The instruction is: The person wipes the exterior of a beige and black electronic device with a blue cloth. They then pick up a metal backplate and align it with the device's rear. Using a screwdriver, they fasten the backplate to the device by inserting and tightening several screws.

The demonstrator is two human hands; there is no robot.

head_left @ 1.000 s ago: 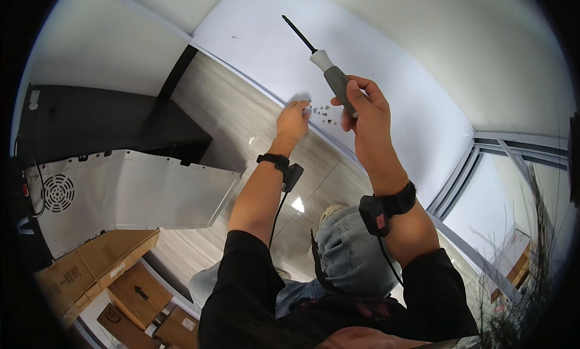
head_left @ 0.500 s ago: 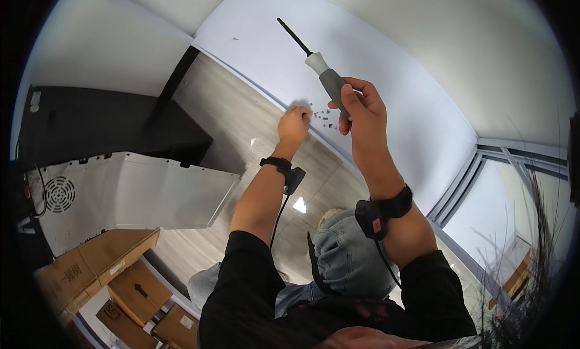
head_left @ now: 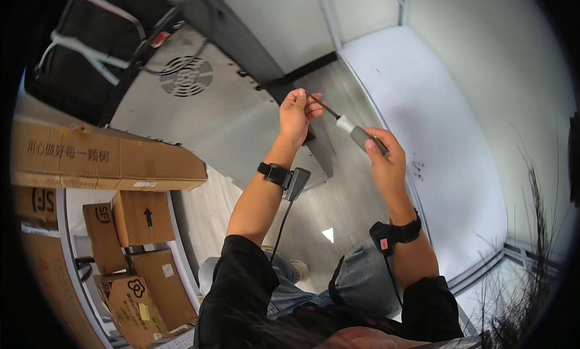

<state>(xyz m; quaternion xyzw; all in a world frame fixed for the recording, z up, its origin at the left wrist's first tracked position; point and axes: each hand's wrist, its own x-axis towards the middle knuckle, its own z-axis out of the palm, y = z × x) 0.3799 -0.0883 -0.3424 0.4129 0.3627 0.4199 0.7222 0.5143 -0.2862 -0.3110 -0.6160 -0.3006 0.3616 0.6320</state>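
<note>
My right hand is closed round the grey handle of a screwdriver with a white collar and a dark shaft. Its shaft points up and left to the fingertips of my left hand. There the thumb and forefinger are pinched together at the screwdriver's tip, the other fingers loosely bent. Whatever the pinch holds is too small to make out. Several small dark screws lie on the white ledge, right of my right hand. Behind my left hand stands a metal cabinet panel with a round vent.
A long cardboard box lies at the left, above a rack with several brown cartons. A dark machine frame with a loose cable is at the upper left. The white ledge runs along the right wall. Wood-look floor shows below my hands.
My view has turned left toward the metal panel. My left hand has moved away from the screws on the ledge, and the screwdriver's tip has come to its fingertips.
</note>
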